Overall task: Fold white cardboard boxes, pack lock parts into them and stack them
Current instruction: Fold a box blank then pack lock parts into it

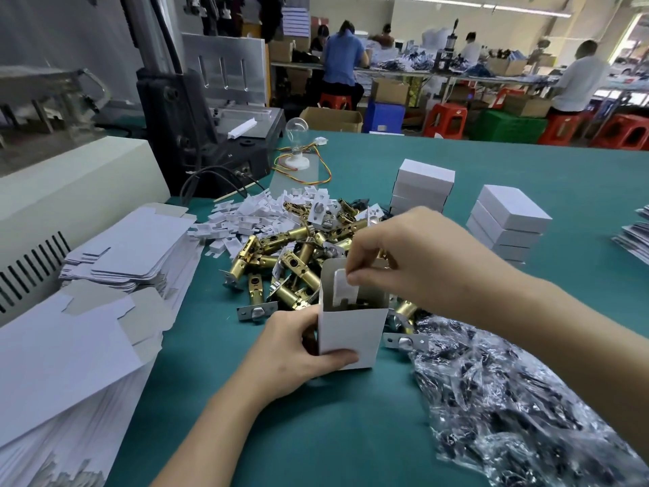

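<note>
Up close, the left hand (291, 349) grips the lower corner of an open white cardboard box (351, 332), thumb across its front, while the right hand (414, 254) pinches a white plastic piece (342, 288) at the box's mouth. The box stands upright on a green table (351, 434), just before a heap of brass latch bolts (281, 254). Flat box blanks (133, 247) lie to the left, clear bags of dark small parts (509, 398) to the right, and two stacks of closed boxes (509, 219) behind.
</note>
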